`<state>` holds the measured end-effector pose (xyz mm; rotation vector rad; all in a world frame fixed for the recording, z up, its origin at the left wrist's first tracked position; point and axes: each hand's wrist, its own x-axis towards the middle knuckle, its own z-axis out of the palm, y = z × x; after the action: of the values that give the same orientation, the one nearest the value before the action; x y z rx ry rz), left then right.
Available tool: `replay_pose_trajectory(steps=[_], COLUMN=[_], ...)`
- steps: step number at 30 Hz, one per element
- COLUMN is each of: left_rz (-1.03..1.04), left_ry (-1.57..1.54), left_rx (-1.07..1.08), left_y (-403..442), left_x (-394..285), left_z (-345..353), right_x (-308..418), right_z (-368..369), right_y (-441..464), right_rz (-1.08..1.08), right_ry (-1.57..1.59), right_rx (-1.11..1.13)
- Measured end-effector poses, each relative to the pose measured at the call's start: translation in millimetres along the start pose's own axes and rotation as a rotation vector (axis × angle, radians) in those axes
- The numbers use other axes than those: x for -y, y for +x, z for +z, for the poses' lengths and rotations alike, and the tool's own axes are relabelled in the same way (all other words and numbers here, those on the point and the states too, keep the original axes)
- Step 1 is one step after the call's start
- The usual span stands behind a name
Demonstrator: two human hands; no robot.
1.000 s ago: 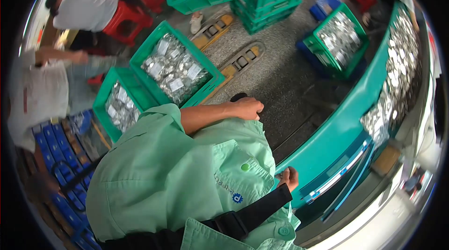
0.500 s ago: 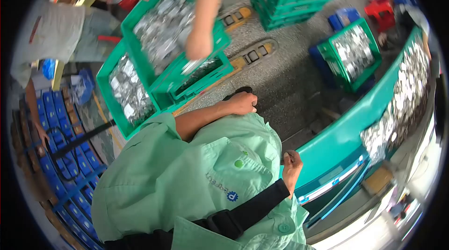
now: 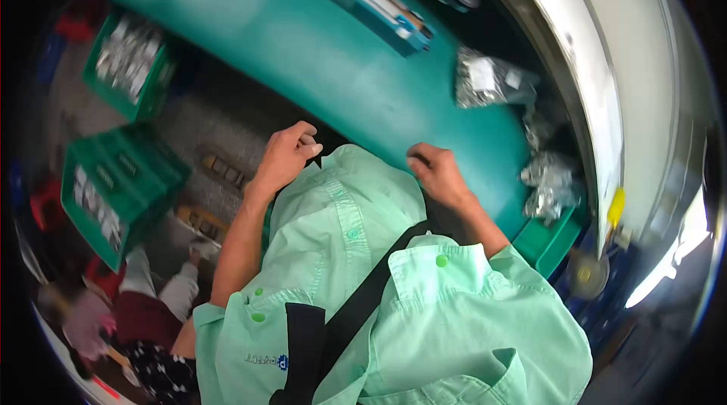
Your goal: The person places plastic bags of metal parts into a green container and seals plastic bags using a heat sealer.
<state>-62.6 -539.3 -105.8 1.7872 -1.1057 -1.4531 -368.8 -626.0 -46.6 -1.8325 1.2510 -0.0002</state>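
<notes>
My left hand (image 3: 289, 154) is over the lap beside the front edge of the green table (image 3: 356, 91), its fingers curled in and no object visible in them. Just over that table edge is my right hand (image 3: 438, 169), loosely closed, also with no object showing. Clear bags of silvery pieces (image 3: 485, 81) lie on the table's right part, with more bags (image 3: 551, 178) nearer the body. Black straps (image 3: 371, 276) cross the light green shirt.
A blue tool-like item (image 3: 379, 7) rests along the table's far side. Stacked green crates (image 3: 125, 166) and another filled crate (image 3: 130, 57) stand on the floor at left. People (image 3: 144, 314) are at lower left. A small green bin (image 3: 547, 242) sits at right.
The view has swung round to face the table, and the crates now appear at left. Both hands have come up in front of the body, near the table edge.
</notes>
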Motion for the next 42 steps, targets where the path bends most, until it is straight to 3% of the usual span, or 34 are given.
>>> replay_pose_trajectory(steps=[1,2,5,7,9,12,15,18,23,26,32,35,39,42], left_rz=[0.074,0.134,0.267,0.308,0.351,0.344,0.311,0.311,0.308,0.386,0.416,0.35,0.436,0.507], left_ry=[0.031,0.066,0.143,0.122,0.123,0.155,0.222,0.252,0.183,0.178,0.468,0.693,0.733,0.704], left_rx=[0.078,0.131,0.244,0.278,0.301,0.375,0.378,0.328,0.135,-0.013,-0.106,0.068,0.054,-0.027], left_y=[11,25,58,75,84,90,93,97,97,96,100,127,154,169], left_x=[-16,-29,-72,-91,-107,-118,-123,-131,-156,-176,-225,-238,-241,-225], left_z=[6,13,42,69,91,114,122,122,121,128,175,196,191,178], right_x=[-16,-32,-111,-133,-139,-150,-173,-169,-70,-52,-40,-44,-51,-69], right_z=[-11,-31,-90,-130,-169,-212,-235,-223,-158,-136,-106,-98,-101,-112], right_y=[-18,-30,-36,-16,-1,22,49,59,22,6,-19,-29,-35,-34], right_rz=[0.039,0.27,0.415,0.486,0.463,0.431,0.447,0.288,-0.29,-0.294,-0.308,-0.28,-0.23,0.04], right_ry=[0.046,0.073,0.473,0.471,0.582,0.477,0.571,0.502,-0.112,-0.091,0.009,-0.013,0.024,0.202], right_rx=[-0.197,-0.305,-0.665,-0.829,-0.811,-0.563,-0.234,-0.438,-0.38,-0.274,-0.253,-0.247,-0.34,-0.37])
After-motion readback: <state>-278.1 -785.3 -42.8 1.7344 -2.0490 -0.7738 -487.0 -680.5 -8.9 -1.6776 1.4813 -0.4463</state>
